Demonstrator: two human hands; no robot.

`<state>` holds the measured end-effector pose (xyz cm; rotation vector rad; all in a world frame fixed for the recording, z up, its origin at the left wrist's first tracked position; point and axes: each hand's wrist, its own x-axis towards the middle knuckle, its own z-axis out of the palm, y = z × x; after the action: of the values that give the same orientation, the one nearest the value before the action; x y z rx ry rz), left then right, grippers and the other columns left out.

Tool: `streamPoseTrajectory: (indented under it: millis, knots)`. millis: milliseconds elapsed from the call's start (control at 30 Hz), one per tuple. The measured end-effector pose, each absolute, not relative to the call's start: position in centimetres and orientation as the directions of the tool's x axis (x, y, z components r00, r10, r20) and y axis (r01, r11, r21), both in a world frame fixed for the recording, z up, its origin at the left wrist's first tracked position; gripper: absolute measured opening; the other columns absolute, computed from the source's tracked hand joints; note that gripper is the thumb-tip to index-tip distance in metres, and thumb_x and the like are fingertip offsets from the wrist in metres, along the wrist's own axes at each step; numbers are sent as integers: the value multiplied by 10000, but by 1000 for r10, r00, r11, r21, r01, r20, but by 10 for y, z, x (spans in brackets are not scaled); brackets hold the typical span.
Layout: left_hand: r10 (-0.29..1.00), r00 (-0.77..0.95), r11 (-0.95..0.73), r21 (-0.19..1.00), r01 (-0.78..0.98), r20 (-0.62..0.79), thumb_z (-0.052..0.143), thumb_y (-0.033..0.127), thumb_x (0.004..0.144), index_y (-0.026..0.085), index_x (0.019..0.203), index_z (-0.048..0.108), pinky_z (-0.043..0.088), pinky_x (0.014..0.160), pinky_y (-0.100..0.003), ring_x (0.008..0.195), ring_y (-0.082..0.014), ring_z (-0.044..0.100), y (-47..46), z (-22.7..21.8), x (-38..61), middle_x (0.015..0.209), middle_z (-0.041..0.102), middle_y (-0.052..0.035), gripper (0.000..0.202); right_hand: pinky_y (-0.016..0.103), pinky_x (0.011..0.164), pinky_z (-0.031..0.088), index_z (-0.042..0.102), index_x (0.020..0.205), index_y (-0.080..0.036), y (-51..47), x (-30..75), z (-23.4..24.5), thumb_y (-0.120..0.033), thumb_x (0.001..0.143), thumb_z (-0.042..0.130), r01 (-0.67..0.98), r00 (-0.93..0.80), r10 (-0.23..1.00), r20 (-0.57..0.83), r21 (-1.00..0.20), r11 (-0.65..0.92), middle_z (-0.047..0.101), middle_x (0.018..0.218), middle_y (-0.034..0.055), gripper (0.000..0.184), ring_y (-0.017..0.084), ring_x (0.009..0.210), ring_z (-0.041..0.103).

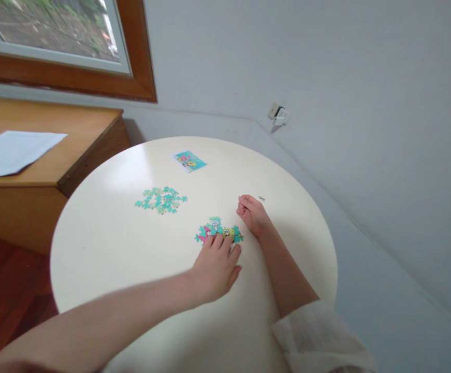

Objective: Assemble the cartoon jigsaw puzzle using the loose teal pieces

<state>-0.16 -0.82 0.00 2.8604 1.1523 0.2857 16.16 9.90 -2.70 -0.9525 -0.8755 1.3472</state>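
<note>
My left hand [217, 267] lies palm down with its fingers stretched over the lower edge of a partly joined jigsaw puzzle [215, 226]. Pink, yellow and teal cartoon figures show on the puzzle, and its lower part is hidden under the fingers. Just right of the puzzle, my right hand [252, 215] is closed, thumb and fingers pressed together; whatever they may hold is hidden. Loose teal and pale green puzzle pieces [165, 199] lie in a heap to the left. One small single piece [262, 198] rests beyond my right hand.
A small picture card [189, 161] with the cartoon figures lies toward the far side of the round white table [104, 248]. To the left stands a wooden cabinet [89, 119] with a paper sheet [15, 150] on it. A plug in a socket [279, 115] sticks out from the wall.
</note>
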Motion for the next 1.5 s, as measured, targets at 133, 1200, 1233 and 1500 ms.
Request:
streamPoseTrajectory:
  millis: [133,1200,1233,1500]
  knots:
    - [688,709,-725,109,680,153,455,363,849,157,1060,535,357,816,-415,954,-270,466,-8,-2,-1,1021,534,-114,305,217,456,274,480,625,-198,99,162,-28,-343,554,780,-377,40,999,-29,-926,-12,412,512,-75,341,51,472,338]
    - [700,537,-679,205,705,471,423,355,861,134,1080,487,353,820,-421,963,-268,454,12,-6,-6,1049,507,-141,318,222,459,257,498,622,-193,100,161,-27,-317,556,780,-420,37,998,-41,-907,-21,419,516,-71,315,51,484,340]
    - [664,486,-693,223,686,569,408,342,868,140,1106,465,347,828,-421,981,-265,444,12,-2,-9,1058,494,-141,318,221,458,255,498,618,-191,100,161,-28,-318,553,782,-426,37,999,-40,-905,-20,420,516,-71,317,50,485,340]
    - [654,564,-725,204,658,505,383,327,880,144,995,499,379,801,-403,910,-252,471,20,-4,-9,957,528,-116,245,205,450,248,503,612,-186,101,161,-28,-314,533,796,-444,33,999,-39,-896,-20,423,508,-73,329,44,484,338]
